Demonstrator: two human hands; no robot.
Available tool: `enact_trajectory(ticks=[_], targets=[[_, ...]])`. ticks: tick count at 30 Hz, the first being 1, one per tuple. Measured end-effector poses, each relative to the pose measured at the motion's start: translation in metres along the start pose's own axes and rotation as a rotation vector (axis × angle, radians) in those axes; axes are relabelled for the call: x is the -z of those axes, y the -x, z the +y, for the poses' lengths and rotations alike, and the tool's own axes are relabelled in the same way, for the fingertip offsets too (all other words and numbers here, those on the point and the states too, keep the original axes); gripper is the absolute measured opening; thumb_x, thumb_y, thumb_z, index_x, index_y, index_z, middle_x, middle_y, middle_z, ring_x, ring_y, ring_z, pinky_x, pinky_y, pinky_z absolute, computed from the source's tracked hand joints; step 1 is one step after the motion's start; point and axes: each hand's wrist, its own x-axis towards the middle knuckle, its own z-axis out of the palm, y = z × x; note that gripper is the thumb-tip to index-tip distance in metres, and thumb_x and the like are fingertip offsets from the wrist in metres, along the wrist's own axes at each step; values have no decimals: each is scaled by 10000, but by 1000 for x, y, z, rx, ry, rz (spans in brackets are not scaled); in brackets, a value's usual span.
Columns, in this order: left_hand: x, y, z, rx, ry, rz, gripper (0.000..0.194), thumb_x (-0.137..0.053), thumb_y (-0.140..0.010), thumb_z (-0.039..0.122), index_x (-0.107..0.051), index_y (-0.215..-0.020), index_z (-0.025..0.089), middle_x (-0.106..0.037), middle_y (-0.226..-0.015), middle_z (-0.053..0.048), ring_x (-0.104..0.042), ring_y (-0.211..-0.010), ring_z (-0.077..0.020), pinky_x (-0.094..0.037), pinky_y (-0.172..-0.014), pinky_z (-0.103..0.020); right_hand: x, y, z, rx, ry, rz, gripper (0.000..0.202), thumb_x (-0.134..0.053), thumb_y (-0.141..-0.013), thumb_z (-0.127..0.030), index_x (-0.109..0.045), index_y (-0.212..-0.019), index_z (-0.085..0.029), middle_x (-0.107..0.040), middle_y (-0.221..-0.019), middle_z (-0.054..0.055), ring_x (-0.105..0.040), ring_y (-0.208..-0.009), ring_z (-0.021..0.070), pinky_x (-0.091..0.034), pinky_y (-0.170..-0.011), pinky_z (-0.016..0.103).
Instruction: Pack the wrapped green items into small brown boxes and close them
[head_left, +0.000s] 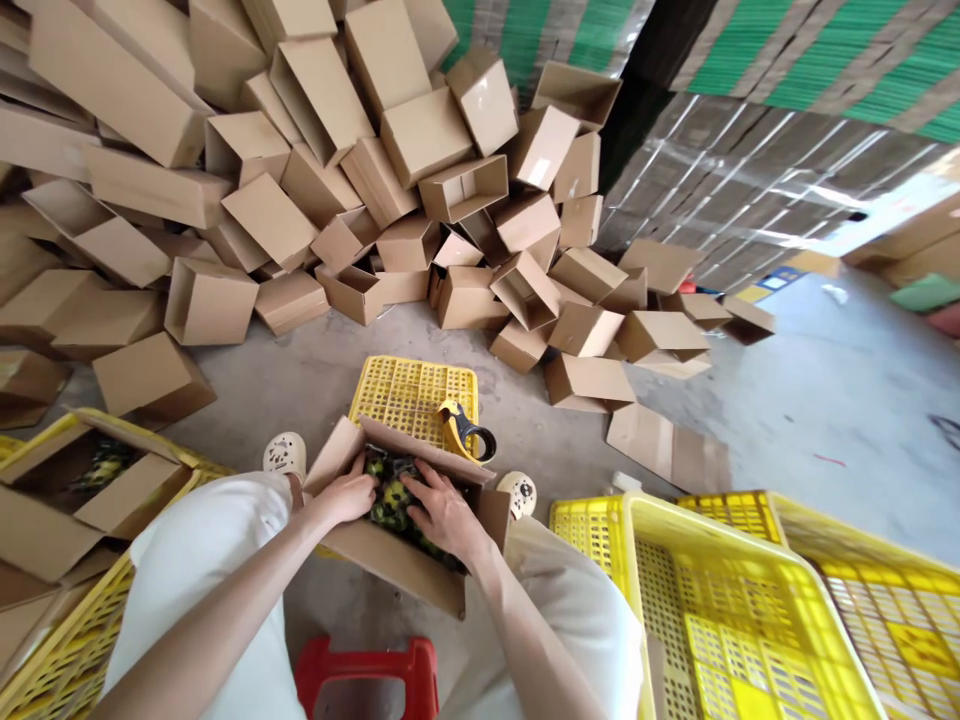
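Note:
An open cardboard box (397,567) sits between my knees with its flaps up. Inside are shiny plastic-wrapped packets (393,500), dark with green and yellow; what they contain is unclear. At the box's left end my left hand (349,496) has its fingers bent around the edge of a packet, the tips partly hidden. My right hand (444,508) lies over the packets with fingers apart, pressing on them and holding nothing. Just beyond the box, a yellow and black tape dispenser (454,428) rests on an upturned yellow crate (405,385).
Empty cardboard boxes (300,220) form a large heap ahead. Yellow crates (720,600) stand on my right. To my left, another yellow crate (97,655) holds an open carton (45,530) with similar packets. A red stool (367,665) is below me.

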Motion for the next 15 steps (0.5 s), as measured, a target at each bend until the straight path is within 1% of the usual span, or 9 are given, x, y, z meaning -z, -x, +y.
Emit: enact_trajectory(ticks=[2, 4, 7, 9, 12, 13, 15], targets=[[1, 1, 1, 12, 0, -43, 169, -624, -858, 272, -775, -926, 236, -769, -1103, -98, -719, -1062, -295, -524, -1041, -384, -1, 0, 0, -23, 58, -20, 489, -646, -999, -241, -655, -1487, -263, -501, -1665, 139, -571, -1465, 308, -487, -1222, 437], [4, 0, 2, 24, 6, -89, 213, -599, -862, 270, -779, -969, 230, -756, -1140, -105, -722, -1071, -307, -505, -1083, -417, 0, -1, 1, -32, 54, -25, 465, -623, -1015, -241, -665, -1478, -265, -513, -1657, 131, -609, -1431, 291, -509, -1200, 399], [7, -1, 4, 40, 21, -140, 283, -555, -880, 243, -774, -1056, 207, -726, -1216, -121, -724, -1127, -289, -468, -1149, -399, 2, -3, 2, -26, 56, -27, 461, -615, -1019, -234, -668, -1475, -264, -514, -1659, 126, -632, -1410, 279, -517, -1193, 377], [9, 0, 5, 42, 24, -150, 354, -533, -884, 215, -755, -1158, 175, -679, -1335, -148, -709, -1215, -272, -430, -1197, -361, 2, -4, 3, -13, 67, -21, 460, -617, -1014, -225, -674, -1469, -268, -525, -1651, 121, -638, -1404, 275, -518, -1193, 374], [12, 1, 7, 49, 27, -127, 482, -553, -857, 188, -697, -1317, 161, -608, -1491, -165, -612, -1404, -289, -379, -1250, -353, 4, -4, 4, 5, 71, -19, 453, -617, -1015, -227, -680, -1460, -275, -551, -1630, 118, -650, -1390, 269, -523, -1188, 371], [13, 1, 8, 56, 32, -127, 512, -561, -856, 191, -681, -1354, 167, -616, -1501, -163, -589, -1433, -302, -385, -1249, -368, 4, -4, 4, 8, 69, -20, 452, -614, -1017, -228, -678, -1462, -274, -553, -1627, 120, -649, -1392, 268, -522, -1191, 371], [14, 0, 8, 76, 41, -160, 540, -564, -872, 205, -661, -1403, 171, -659, -1476, -168, -592, -1430, -328, -419, -1224, -400, 5, -4, 4, 12, 62, -27, 454, -610, -1021, -231, -672, -1470, -265, -547, -1632, 129, -642, -1401, 268, -515, -1198, 373]])
